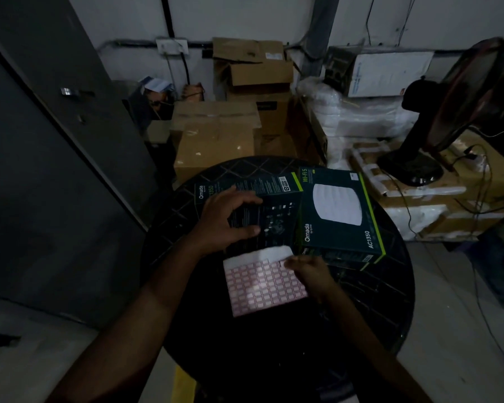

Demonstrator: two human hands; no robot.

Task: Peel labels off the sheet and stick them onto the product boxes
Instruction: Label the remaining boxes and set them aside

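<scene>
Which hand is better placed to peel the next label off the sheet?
Right. The right hand is already at the upper right corner of the label sheet, fingers on the labels, while the left hand grips the dark product box beyond it.

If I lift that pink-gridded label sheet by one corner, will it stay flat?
Probably not. The pink-gridded label sheet looks paper-thin, so it would likely droop. It lies loose on the round black table, so a push would probably slide it.
</scene>
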